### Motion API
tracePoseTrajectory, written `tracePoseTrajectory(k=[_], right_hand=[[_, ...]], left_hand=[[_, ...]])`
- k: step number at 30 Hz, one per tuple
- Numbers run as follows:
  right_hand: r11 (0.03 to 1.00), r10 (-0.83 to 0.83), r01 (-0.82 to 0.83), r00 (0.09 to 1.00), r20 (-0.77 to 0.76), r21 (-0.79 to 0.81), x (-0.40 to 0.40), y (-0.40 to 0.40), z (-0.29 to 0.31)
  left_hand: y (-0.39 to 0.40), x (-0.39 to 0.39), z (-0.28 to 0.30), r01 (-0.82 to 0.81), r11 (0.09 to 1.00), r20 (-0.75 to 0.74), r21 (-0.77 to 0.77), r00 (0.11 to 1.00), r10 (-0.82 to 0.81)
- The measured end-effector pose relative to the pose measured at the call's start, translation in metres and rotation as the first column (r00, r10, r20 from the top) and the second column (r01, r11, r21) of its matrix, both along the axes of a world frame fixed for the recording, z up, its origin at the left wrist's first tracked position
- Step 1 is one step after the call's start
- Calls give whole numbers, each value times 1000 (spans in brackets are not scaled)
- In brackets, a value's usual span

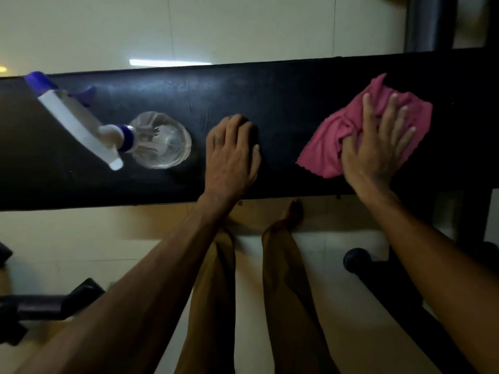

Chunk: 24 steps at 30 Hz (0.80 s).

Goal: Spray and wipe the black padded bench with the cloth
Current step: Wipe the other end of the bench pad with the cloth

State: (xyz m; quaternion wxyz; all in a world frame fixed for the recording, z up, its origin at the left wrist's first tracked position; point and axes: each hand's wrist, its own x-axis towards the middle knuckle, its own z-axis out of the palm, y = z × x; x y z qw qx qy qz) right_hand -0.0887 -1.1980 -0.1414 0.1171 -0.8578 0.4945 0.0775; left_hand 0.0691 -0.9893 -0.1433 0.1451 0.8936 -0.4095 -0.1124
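The black padded bench point(283, 85) is running straight across the view from side to side, its long axis lying crosswise in front of the person, and both hands are resting on top of it. The pink cloth point(348, 130) is lying bunched and creased under the right hand point(378, 149), which is pressing down on it with fingers spread flat and pointing away from the person toward the far edge of the bench. The left hand point(232, 152) is sitting on bare padding well to the left of the cloth, its fingers curling downward against the surface and holding nothing. Just to the left of that hand, a clear spray bottle point(159, 141) is standing on the bench, its white and blue trigger head point(73, 117) pointing away to the far left. Below the near edge, the person's legs in brown trousers point(286, 287) are standing on a pale tiled floor point(81, 238).
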Motion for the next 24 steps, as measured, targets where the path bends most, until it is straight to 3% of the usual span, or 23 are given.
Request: tracePoseTrajectory(k=[2,4,6,8,10,12,15,19,21,23,24], right_hand=[[988,-141,141,990,20,-64,41,7,-8],[988,-133,139,988,80,-71,81,20,-12],[986,164,-158,976,144,-52,104,41,-15],[877,480,-472,862,161,-87,98,56,-15],[798,601,-597,776,189,-87,72,52,-16],[768,637,-637,752,170,-65,40,33,-16],[809,586,-586,801,124,-39,9,1,-16],[958,272,-267,962,37,-104,45,-11,-13],[983,151,-148,988,20,-109,89,0,-16],[981,174,-169,984,40,-91,122,15,-18],[963,260,-256,964,50,-80,126,24,-16]], left_hand=[[-6,5,-7,1,1000,25,-7,1000,-1],[-7,7,-13,16,1000,49,-5,999,-16],[-5,8,-15,15,1000,88,-7,996,-14],[-8,10,-16,19,1000,86,-4,996,-18],[-10,12,-15,12,1000,84,24,996,-14],[-9,12,-17,-1,1000,81,21,997,0],[-5,10,-21,-24,1000,90,-11,996,24],[-3,8,-22,-34,998,84,-44,996,38],[-3,11,-20,-38,998,91,-49,995,42],[-5,14,-21,-32,998,97,-59,995,37],[-8,15,-20,-26,998,87,-61,996,31]])
